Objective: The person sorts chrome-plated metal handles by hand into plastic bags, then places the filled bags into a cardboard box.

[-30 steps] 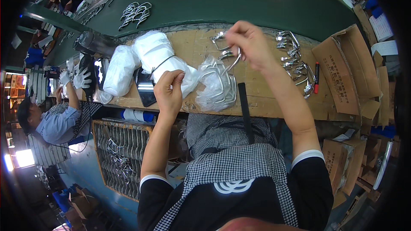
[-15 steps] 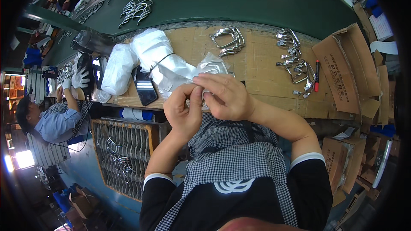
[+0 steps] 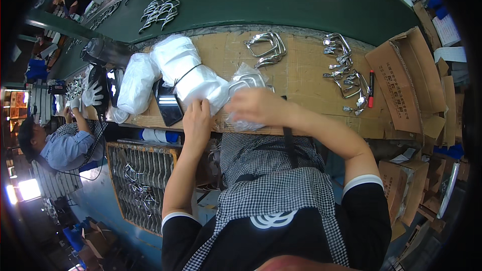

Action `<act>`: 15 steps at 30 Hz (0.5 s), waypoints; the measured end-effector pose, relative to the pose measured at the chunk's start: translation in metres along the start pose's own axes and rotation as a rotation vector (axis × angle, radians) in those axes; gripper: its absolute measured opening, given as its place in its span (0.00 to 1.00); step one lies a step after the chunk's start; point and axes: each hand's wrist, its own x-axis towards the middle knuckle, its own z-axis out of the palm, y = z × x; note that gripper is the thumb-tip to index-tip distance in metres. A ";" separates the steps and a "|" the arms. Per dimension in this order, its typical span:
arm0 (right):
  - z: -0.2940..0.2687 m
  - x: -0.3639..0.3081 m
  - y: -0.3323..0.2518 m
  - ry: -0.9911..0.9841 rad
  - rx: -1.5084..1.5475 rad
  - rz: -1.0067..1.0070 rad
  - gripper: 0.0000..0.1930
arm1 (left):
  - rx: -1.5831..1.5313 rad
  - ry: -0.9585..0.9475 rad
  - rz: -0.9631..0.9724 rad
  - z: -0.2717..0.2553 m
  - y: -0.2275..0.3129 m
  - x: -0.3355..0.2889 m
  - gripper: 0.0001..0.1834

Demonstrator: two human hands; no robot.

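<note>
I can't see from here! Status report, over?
Left hand and right hand both on clear plastic bag. Metal part inside. Phone beside left hand.

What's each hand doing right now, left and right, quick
Left hand: closed on the edge of the clear plastic bag.
Right hand: blurred, curled over the same bag; grip cannot be told.
</note>
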 end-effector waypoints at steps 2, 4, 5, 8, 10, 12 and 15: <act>-0.010 0.016 0.023 0.302 0.065 0.291 0.08 | -0.018 0.013 0.027 -0.001 -0.004 -0.008 0.13; -0.020 0.027 0.066 0.374 -0.149 0.541 0.12 | -0.151 0.046 -0.040 -0.009 -0.002 0.004 0.09; -0.018 0.027 0.085 0.382 -0.153 0.539 0.12 | -0.148 0.051 -0.033 -0.016 0.001 0.011 0.09; -0.007 0.019 0.126 0.360 -0.410 0.689 0.12 | -0.287 0.170 -0.081 -0.037 0.018 0.027 0.08; -0.008 0.014 0.138 0.353 -0.380 0.758 0.13 | -0.540 0.234 -0.176 -0.047 0.023 0.035 0.06; -0.027 0.019 0.114 0.529 -0.299 0.667 0.12 | -0.630 0.264 -0.208 -0.050 0.018 0.034 0.05; -0.070 0.030 0.059 0.729 0.276 0.687 0.08 | -0.803 0.292 -0.253 -0.052 0.021 0.037 0.04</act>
